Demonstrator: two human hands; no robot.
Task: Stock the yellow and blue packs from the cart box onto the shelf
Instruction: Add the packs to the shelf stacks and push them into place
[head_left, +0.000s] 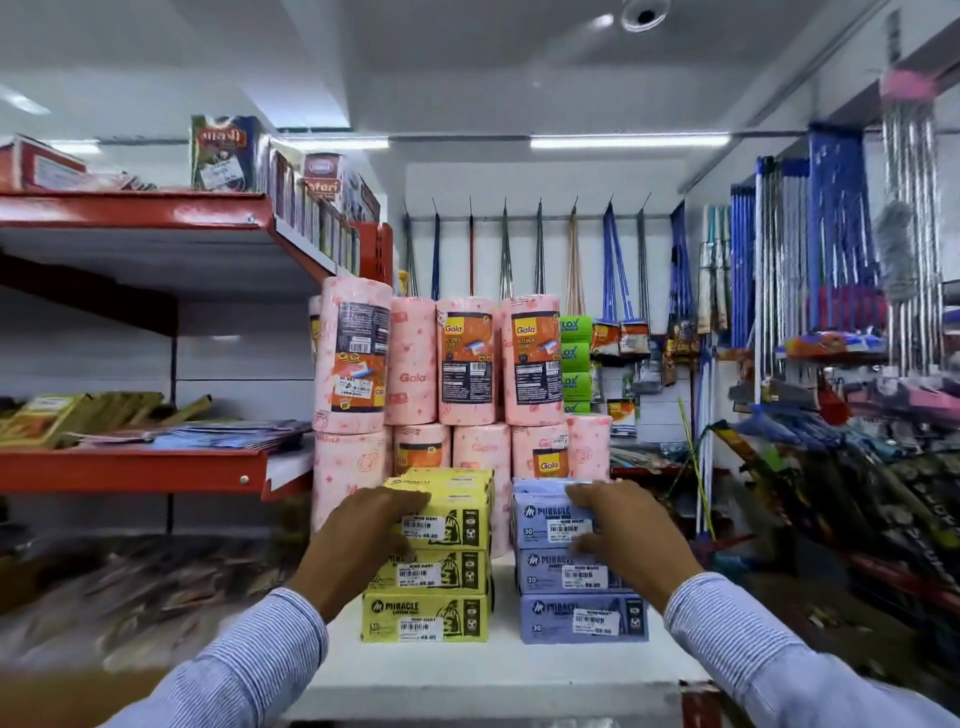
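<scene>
White shelf board (498, 670) carries two stacks before pink towel rolls (467, 358); left hand (358, 535), fingers spread, presses yellow boxed packs (436, 571) at 11 o'clock; right hand (628, 530), likewise spread, steadies blue boxed packs (571, 571) at 1 o'clock; an uneven push could topple either stack.

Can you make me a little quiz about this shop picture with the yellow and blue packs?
1. True or false: the left hand rests on the yellow packs.
2. What stands right behind both stacks? A) pink towel rolls B) bottles C) shoes
3. Fill in: the right hand touches the ____ packs on the white shelf.

Key
1. True; it is on the top pack of the yellow stack.
2. A, the pink towel rolls.
3. Blue.
</scene>
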